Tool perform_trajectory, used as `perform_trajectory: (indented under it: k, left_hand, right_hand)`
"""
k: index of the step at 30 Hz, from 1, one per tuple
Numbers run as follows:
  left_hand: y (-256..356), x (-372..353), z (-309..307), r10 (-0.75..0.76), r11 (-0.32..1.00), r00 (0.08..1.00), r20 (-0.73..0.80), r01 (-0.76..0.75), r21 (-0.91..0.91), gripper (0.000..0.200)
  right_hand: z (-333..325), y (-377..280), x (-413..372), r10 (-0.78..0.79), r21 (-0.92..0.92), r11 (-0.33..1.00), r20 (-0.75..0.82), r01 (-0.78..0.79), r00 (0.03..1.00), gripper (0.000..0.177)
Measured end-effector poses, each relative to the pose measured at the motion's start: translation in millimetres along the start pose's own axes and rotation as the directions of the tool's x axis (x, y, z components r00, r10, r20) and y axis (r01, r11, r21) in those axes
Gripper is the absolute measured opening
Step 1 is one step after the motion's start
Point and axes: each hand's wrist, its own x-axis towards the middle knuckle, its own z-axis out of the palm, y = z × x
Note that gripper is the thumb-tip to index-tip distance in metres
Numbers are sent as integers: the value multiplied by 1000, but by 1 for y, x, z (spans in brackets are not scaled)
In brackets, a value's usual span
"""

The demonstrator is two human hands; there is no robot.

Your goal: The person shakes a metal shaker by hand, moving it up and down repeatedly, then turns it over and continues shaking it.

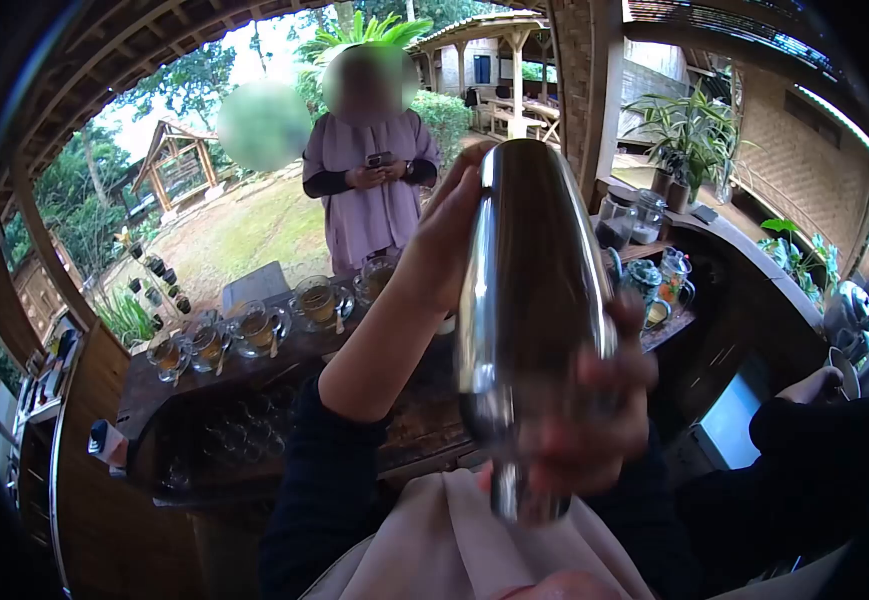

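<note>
Close in front of me, both hands hold a shiny metal cocktail shaker (529, 270). It is upside down and slightly tilted, with its broad base up and its narrow cap toward my chest. My left hand (449, 235) presses along the upper left side of the body, its fingertips reaching the top edge. Around the lower right side, near the shoulder and cap, the fingers of my right hand (594, 425) are wrapped and blurred by motion.
Glass cups of brown drink (257, 328) on saucers with spoons line the dark wooden counter (144, 385). Jars (644, 215) and a glass pitcher (672, 275) stand at right. Across the counter a person (369, 200) holds a phone. Another person's sleeve (814, 430) is at lower right.
</note>
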Motion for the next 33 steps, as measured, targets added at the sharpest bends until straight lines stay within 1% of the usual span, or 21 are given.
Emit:
perform_trajectory:
  k: [1, 2, 3, 5, 6, 7, 10, 11, 14, 17, 19, 21, 22, 23, 25, 26, 27, 29, 30, 31, 33]
  left_hand:
    - [-5, 7, 4, 105, 917, 990, 94, -60, -394, 34]
    - [-11, 12, 1, 8, 938, 998, 56, 12, -347, 33]
    - [-29, 34, -20, -299, 815, 954, -3, 253, -521, 32]
    - [-64, 55, -40, -385, 815, 921, -62, 308, -490, 30]
    - [-62, 58, -30, -263, 666, 943, 203, 330, -669, 29]
    - [-72, 70, -23, -207, 901, 978, 17, 197, -387, 30]
    - [-65, 79, -11, -324, 527, 866, 381, 500, -688, 33]
    - [-38, 76, 15, -561, 546, 793, 238, 570, -614, 32]
    - [-38, 71, 46, -160, 942, 985, 62, 172, -287, 31]
    - [-87, 104, 16, -254, 937, 965, -65, 229, -262, 31]
    - [-108, 118, 11, -436, 598, 877, 203, 451, -663, 31]
    - [-138, 120, 9, -44, 984, 996, 80, 57, -168, 34]
    - [-139, 113, 18, -16, 948, 999, 29, 24, -317, 36]
    - [-112, 108, 26, -154, 314, 889, 431, 457, -832, 38]
    - [-80, 94, 43, -207, 490, 904, 374, 427, -760, 41]
    - [-74, 86, 54, -153, 802, 982, 113, 190, -566, 44]
    - [-83, 85, 58, 262, 862, 951, 166, -153, -483, 44]
    - [-88, 90, 48, 177, 857, 977, 122, -91, -508, 42]
    - [-95, 96, 32, -48, 710, 949, 313, 253, -657, 41]
    - [-106, 106, 10, -207, 449, 826, 525, 556, -699, 41]
    - [-128, 112, -2, -236, 340, 804, 545, 594, -729, 44]
  right_hand:
    - [14, 16, -21, -114, -96, 989, -61, 108, 992, 38]
    - [23, 28, -34, -229, -198, 958, -110, 205, 967, 37]
    - [22, 34, -48, -344, -305, 907, -144, 289, 928, 36]
    - [-40, 28, 2, -4, -96, 995, -54, -1, 999, 30]
    - [-46, 24, 13, 312, -27, 950, -13, -312, 950, 29]
    - [-48, 24, 19, 586, 26, 809, 42, -587, 809, 28]
    - [-82, 1, 33, 407, -134, 909, 72, -395, 911, 38]
    - [-91, -5, 39, 220, -205, 962, 193, -180, 956, 39]
    - [-93, 5, 25, 177, -185, 969, 71, -161, 982, 40]
    - [-91, 17, 5, 98, -151, 982, -125, -117, 987, 42]
    - [-84, 56, 4, 180, -173, 963, -164, -208, 970, 47]
    - [-91, 56, 9, 469, -220, 849, -107, -481, 877, 51]
    - [-95, 54, 14, 359, -200, 911, -40, -360, 932, 55]
    - [-99, 50, 21, 236, -169, 959, 21, -229, 972, 60]
    - [-107, 26, 25, 174, -268, 955, 154, -128, 973, 54]
    - [-104, 25, 9, 184, -270, 954, 186, -129, 965, 47]
    - [-101, 25, -11, 197, -270, 953, 219, -134, 956, 40]
    - [-93, 24, -45, 224, -271, 951, 283, -146, 933, 28]
    - [-91, 21, -55, 240, -270, 950, 315, -156, 918, 23]
    - [-98, 37, 18, -49, -130, 990, 98, 61, 994, 20]
    - [-74, 73, 4, 186, -248, 953, 16, -176, 982, 37]
